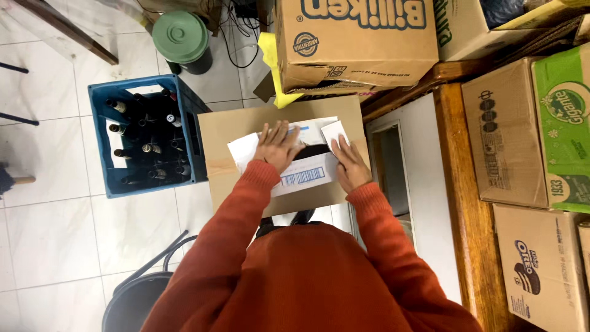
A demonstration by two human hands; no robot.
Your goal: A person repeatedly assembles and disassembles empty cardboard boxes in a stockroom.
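Note:
A small white cardboard box (307,175) with its flaps open lies on top of a larger brown carton (224,132) in front of me. My left hand (278,146) rests flat on the white box's left and rear flaps, fingers spread. My right hand (349,163) lies on the right flap, fingers together. A dark opening shows between the two hands. Neither hand grips anything; both press on the flaps. I wear orange-red sleeves.
A blue plastic crate (101,144) of dark bottles stands on the tiled floor at left. A green-lidded bucket (181,37) sits behind it. Stacked cardboard cartons (356,40) fill the back and right, on a wooden counter (464,203). A dark chair (138,295) is at lower left.

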